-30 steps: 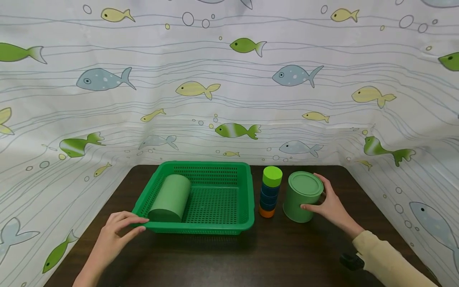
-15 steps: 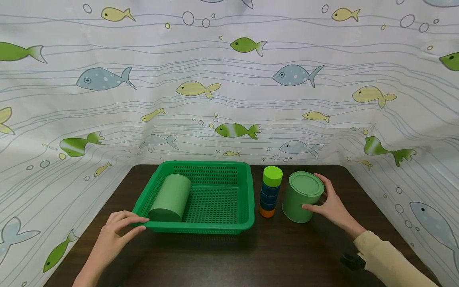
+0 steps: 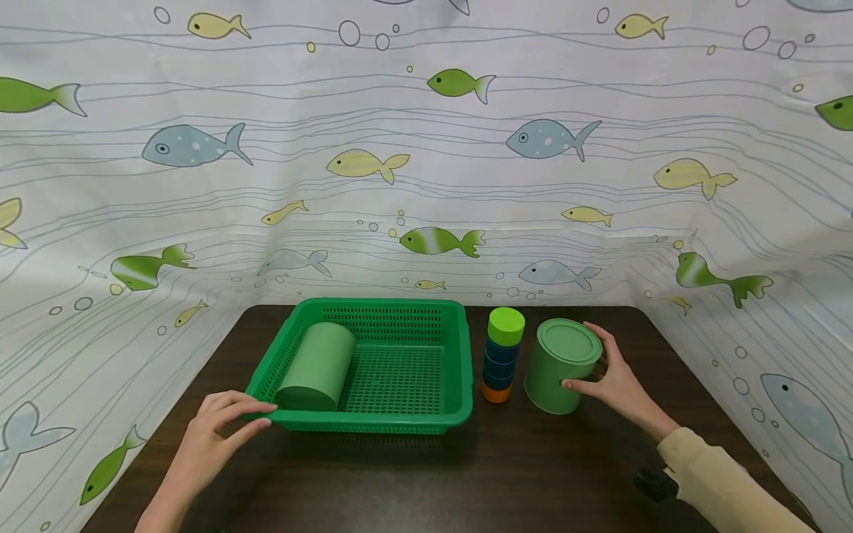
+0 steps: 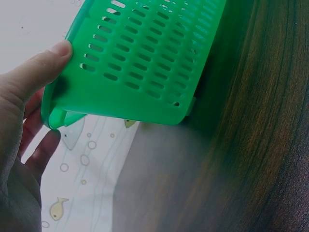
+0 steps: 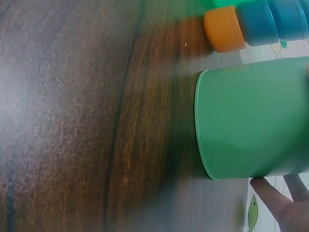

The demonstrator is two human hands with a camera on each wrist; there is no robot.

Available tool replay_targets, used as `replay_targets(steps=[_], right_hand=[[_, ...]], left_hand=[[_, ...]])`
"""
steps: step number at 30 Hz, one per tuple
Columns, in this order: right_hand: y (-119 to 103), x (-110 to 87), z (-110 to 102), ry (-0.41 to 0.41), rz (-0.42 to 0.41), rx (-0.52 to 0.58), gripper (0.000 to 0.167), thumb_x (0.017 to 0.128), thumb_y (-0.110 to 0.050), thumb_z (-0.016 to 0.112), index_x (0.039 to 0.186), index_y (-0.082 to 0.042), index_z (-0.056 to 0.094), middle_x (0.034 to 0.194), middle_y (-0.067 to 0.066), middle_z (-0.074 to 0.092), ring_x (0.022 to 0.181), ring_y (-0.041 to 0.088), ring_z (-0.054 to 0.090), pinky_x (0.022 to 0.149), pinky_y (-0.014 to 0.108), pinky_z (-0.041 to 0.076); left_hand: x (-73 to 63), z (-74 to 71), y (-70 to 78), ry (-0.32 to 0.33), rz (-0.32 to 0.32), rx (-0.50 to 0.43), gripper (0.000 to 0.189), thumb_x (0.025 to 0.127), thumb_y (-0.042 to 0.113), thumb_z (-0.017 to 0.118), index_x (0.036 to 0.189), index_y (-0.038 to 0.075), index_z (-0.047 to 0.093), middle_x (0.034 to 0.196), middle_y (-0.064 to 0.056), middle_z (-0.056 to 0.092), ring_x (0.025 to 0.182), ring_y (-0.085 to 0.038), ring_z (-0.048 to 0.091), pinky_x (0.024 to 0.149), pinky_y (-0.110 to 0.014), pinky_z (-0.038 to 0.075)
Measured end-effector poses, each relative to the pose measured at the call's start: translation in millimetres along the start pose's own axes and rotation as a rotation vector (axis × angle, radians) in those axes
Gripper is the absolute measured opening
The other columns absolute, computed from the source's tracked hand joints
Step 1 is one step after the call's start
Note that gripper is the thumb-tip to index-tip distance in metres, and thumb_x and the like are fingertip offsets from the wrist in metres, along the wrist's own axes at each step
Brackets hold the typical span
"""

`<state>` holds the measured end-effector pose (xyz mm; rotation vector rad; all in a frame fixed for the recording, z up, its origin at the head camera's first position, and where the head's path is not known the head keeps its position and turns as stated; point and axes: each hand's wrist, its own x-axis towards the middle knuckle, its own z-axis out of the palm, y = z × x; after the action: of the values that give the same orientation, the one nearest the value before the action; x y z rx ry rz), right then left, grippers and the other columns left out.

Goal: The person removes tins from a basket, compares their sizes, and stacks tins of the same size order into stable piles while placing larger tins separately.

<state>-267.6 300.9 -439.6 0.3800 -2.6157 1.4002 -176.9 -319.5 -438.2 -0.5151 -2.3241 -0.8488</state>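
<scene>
My left hand (image 3: 215, 437) pinches the near left corner of a green plastic basket (image 3: 393, 420). In the left wrist view, the thumb (image 4: 46, 65) lies on the basket's slotted wall (image 4: 120, 94) and fingers curl behind its rim. Inside the basket, against the left side, a pale green cylinder (image 3: 320, 363) lies on its side. My right hand (image 3: 616, 385) grips an upright green canister (image 3: 556, 374) with a ridged round lid, thumb in front and fingers behind. The right wrist view shows the canister's smooth side (image 5: 251, 121) and fingers along its lower edge in that view.
Between basket and canister stands a slim stack of cylinders (image 3: 500, 363), lime on top, dark blue in the middle, orange at the bottom. A dark wooden table (image 3: 413, 481) carries everything. A fish-print curtain (image 3: 426, 185) encloses its back and sides.
</scene>
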Motion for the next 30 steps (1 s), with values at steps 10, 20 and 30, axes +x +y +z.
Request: replay_targets(steps=[10,20,30], right_hand=[[3,1.1,-2,-0.011,0.001,-0.030,0.112,0.080,-0.021,0.084,0.159,-0.025,0.005,0.146,0.022,0.036,0.128,0.049,0.046,0.087,0.058,0.053],[-17,13.3,-22,0.035,-0.126,-0.085,0.115,0.084,-0.013,0.078,0.158,-0.035,-0.008,0.158,0.023,0.030,0.137,0.045,0.037,0.095,0.061,0.045],[-102,59.7,-40,0.001,-0.271,-0.106,0.108,0.083,-0.012,0.079,0.156,-0.043,0.006,0.162,0.010,0.028,0.147,0.039,0.029,0.111,0.069,0.028]], left_hand=[[0.9,0.6,-0.3,-0.001,0.001,0.004,0.042,0.066,-0.007,0.084,0.096,0.021,0.078,0.095,0.014,0.064,0.106,0.003,0.041,0.090,-0.009,0.027],[1.2,1.9,0.8,-0.011,0.008,0.013,0.040,0.066,-0.006,0.084,0.095,0.020,0.078,0.094,0.015,0.063,0.105,0.005,0.040,0.088,-0.009,0.028],[0.5,-1.7,-0.1,0.003,0.025,0.039,0.042,0.063,-0.006,0.086,0.094,0.021,0.079,0.093,0.016,0.065,0.103,0.006,0.043,0.087,-0.009,0.031]])
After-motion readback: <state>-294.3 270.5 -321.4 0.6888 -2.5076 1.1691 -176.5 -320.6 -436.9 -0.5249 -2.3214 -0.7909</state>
